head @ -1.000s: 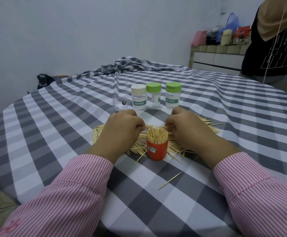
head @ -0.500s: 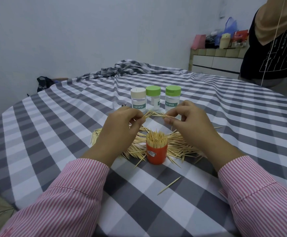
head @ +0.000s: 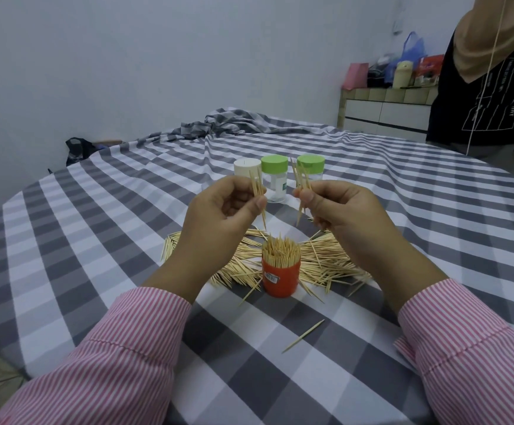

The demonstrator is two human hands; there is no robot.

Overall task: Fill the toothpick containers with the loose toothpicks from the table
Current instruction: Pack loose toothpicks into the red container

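Holding one small bundle of toothpicks each, the two hands are raised above the table [head: 65, 240], and both bundles stand nearly upright with their sharp lower ends pointing down. The left hand [head: 219, 219] pinches its left bundle [head: 258, 191] between thumb and fingers, and the right hand [head: 344, 213] pinches its right bundle [head: 302, 185] in the same way. The orange container [head: 280, 276] stands upright on the table directly below the gap between the hands, a little nearer to the person, and it already looks almost packed with toothpicks. Because the long axis of each bundle is close to vertical, like the container's opening, I judge that the coming move is mostly a lowering toward the body, with little turning. Both hands seem about equally near; I cannot say which one goes first. Around the container lies the loose pile [head: 326, 259], spread to both sides, and one single toothpick [head: 303, 335] lies apart, closer to the person. Behind the hands stand the white-lidded jar [head: 245, 167] and two green-lidded jars [head: 274, 176], closed, so they probably wait for later filling.
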